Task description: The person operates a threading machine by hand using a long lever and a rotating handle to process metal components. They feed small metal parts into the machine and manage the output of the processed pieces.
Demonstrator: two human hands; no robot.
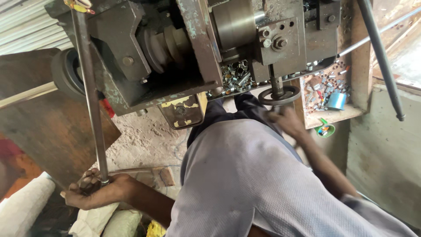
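My left hand [94, 192] is at the lower left, closed around the bottom end of a long steel rod [90, 94]. The rod runs up past a dark, greasy lathe-like machine [131, 48]. My right hand [286, 121] is blurred, just under a small black handwheel [279, 95] on the machine's carriage. Its fingers are at the wheel's lower rim, and the blur hides whether they grip it. My grey shirt and dark trousers fill the lower middle.
A tray of small metal nuts [234, 77] sits under the chuck [232, 22]. A wooden shelf [333, 115] on the right holds small parts and a blue roll [337, 100]. A second dark rod [380, 57] slants down at the right. White sacks [24, 206] lie at the lower left.
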